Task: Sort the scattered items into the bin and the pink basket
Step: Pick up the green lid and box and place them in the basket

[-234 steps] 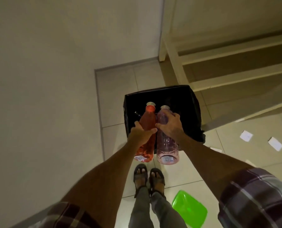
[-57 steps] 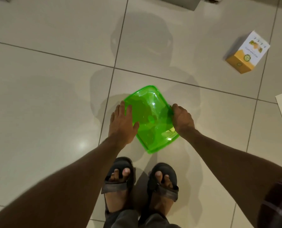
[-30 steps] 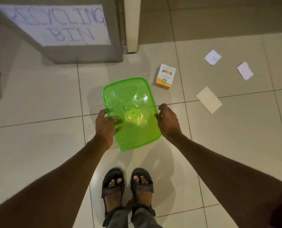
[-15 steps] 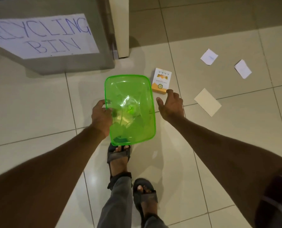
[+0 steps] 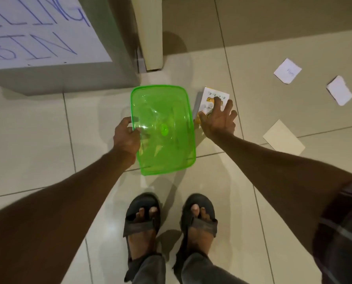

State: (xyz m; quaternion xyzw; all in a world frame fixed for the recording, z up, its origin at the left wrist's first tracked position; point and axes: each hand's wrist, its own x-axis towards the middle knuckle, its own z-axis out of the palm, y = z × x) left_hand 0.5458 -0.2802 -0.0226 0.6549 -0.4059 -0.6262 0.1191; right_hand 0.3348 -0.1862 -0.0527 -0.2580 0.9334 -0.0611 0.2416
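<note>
A translucent green plastic container (image 5: 162,128) hangs above the tiled floor, held at its left rim by my left hand (image 5: 127,138). Just right of it lies a small white and orange carton (image 5: 208,99) on the floor. My right hand (image 5: 218,118) hovers over the carton's near end with fingers spread, and whether it touches is unclear. The grey bin (image 5: 64,78) with a handwritten "recycling bin" paper label stands at the upper left. The pink basket is out of view.
A cream furniture leg (image 5: 150,31) stands beside the bin. Two white paper scraps (image 5: 287,71) (image 5: 339,90) and a beige card (image 5: 283,138) lie on the floor to the right. My sandalled feet (image 5: 167,220) stand below the container.
My right hand has let go of the green container and reached right to the carton. My left hand alone keeps the container. I have stepped closer to the bin.
</note>
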